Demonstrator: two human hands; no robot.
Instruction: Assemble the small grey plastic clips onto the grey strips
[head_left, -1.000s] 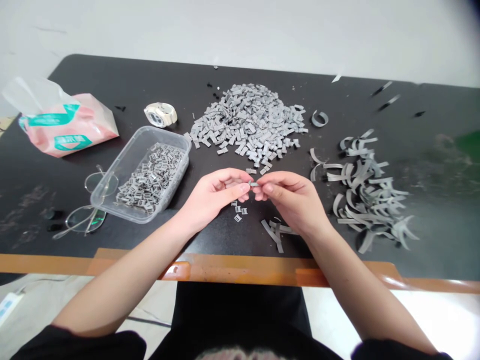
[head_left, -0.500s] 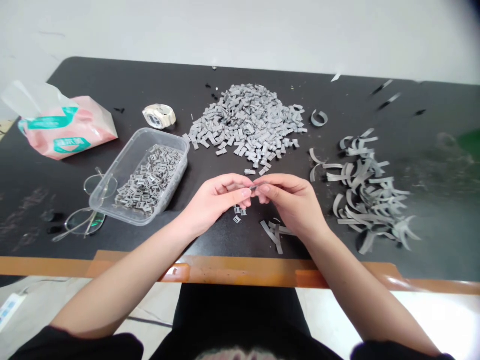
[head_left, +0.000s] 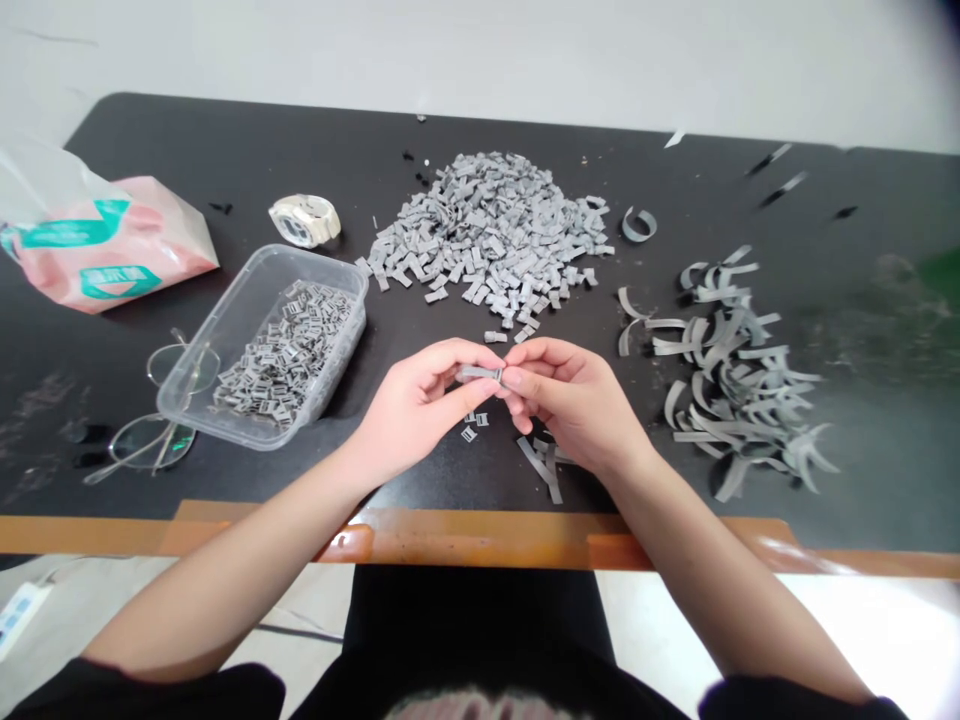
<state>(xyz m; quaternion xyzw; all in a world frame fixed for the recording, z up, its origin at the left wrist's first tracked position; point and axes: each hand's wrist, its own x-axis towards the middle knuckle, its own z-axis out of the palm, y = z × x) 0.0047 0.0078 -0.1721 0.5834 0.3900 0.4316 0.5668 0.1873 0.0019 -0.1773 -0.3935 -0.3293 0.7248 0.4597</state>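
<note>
In the head view, my left hand (head_left: 424, 400) pinches a short grey webbing strip (head_left: 477, 373) between thumb and fingers. My right hand (head_left: 581, 405) is closed on a small grey buckle (head_left: 498, 375) at the strip's right end. Fingertips of both hands nearly meet there, and how far the strip runs through the buckle cannot be made out. Just below the hands lie several loose buckles (head_left: 469, 434) and a few loose grey strips (head_left: 541, 465). Beyond my fingertips rises a large heap of small grey strap-and-buckle pieces (head_left: 495, 235).
A clear plastic box (head_left: 174, 405) with many grey buckles stands at left, by eyeglasses (head_left: 154, 442), a white watch (head_left: 305, 221) and a tissue pack (head_left: 120, 245). Curved grey strips (head_left: 739, 375) lie scattered at right. Brown tape (head_left: 480, 540) lines the table's front edge.
The view has shifted slightly. My fingers have turned and spread a little, so the strip and buckle between them now show more plainly.
</note>
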